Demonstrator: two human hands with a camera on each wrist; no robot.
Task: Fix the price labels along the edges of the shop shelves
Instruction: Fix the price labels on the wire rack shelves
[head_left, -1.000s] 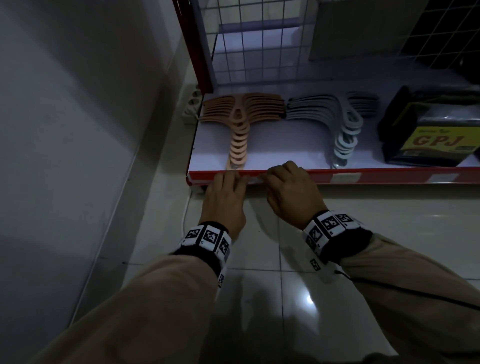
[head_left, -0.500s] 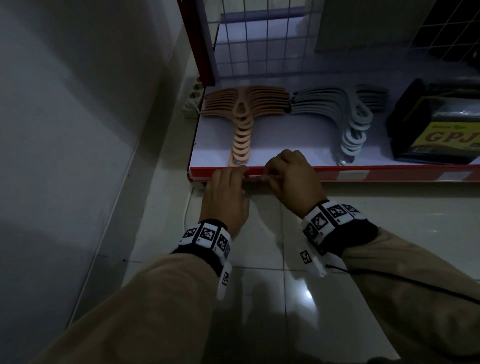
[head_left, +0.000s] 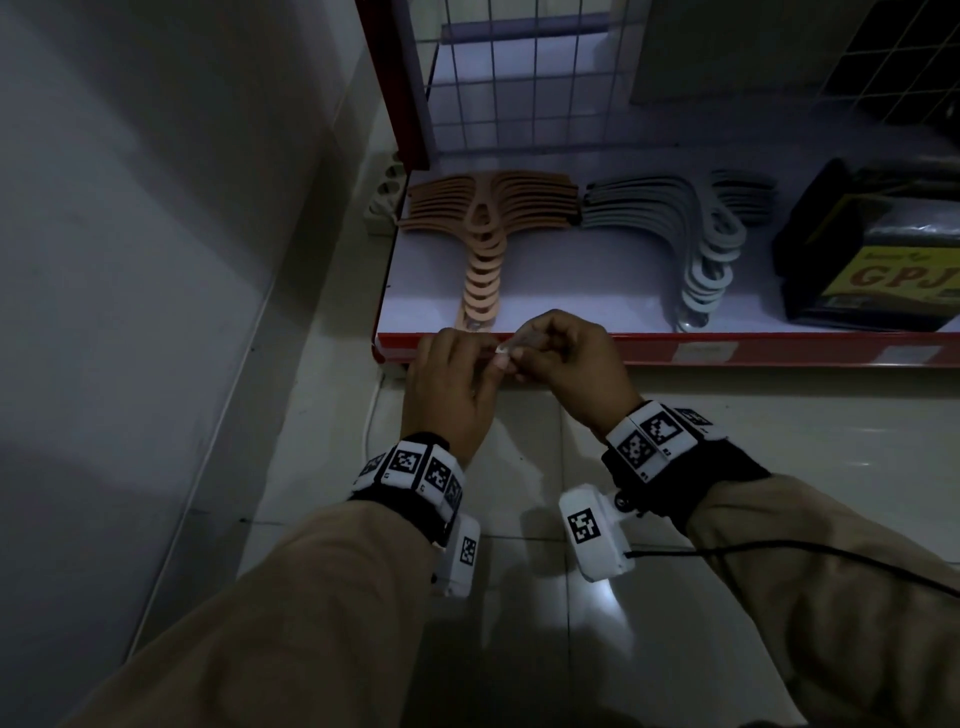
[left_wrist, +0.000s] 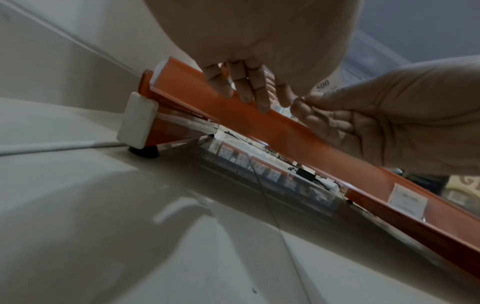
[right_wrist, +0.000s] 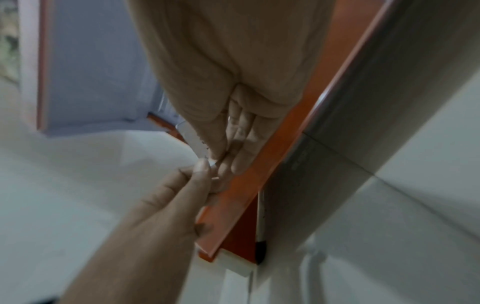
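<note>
Both hands have lifted off the red rail (head_left: 753, 349) since the earlier frame and now meet just in front of it. Left hand (head_left: 451, 387) and right hand (head_left: 574, 364) each pinch one small label (head_left: 519, 345) between thumb and curled fingers. From the head view the label is mostly hidden by fingers. Only the left wrist view shows "500" printed on it (left_wrist: 323, 86), with left fingertips (left_wrist: 245, 93) touching the rail. Right wrist view is blurred. A second label (left_wrist: 407, 200) sits in the rail further right.
</note>
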